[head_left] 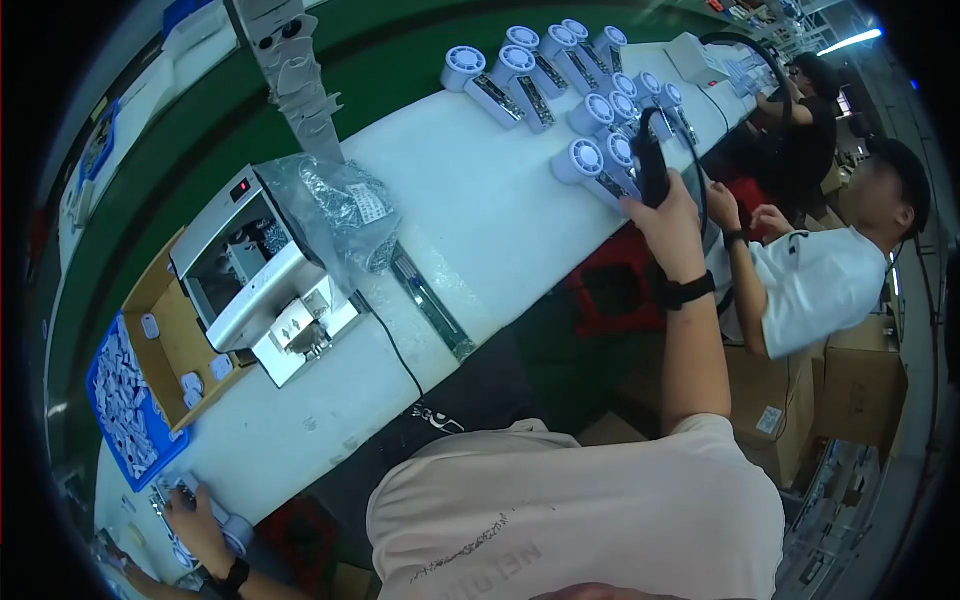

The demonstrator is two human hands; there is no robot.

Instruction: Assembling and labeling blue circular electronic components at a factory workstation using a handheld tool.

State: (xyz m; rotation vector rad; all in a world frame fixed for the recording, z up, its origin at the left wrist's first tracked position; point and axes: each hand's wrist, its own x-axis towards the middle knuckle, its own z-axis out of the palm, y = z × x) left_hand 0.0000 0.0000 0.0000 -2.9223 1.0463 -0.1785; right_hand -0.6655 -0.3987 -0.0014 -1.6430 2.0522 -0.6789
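Note:
My right hand [668,232] is raised over the table's right part, fingers wrapped round a black corded hand tool [650,170] shaped like an electric screwdriver. A black cable loops from the tool's upper end. Just beyond it stand several pale lilac-white appliance bodies with round slotted heads [584,160] and long handles that lie open, showing circuit boards. The tool overlaps some of them in the picture, and I cannot tell whether it touches any. My left hand does not show; the two hands at the lower left appear to be a co-worker's.
On the white table [450,170] stands a silver machine [255,270] with a red display, beside a clear plastic bag [345,210]. Left are a cardboard tray [170,330] and a blue bin [140,455] of small white parts. A co-worker's hand [195,525] works there; another co-worker [820,270] sits right.

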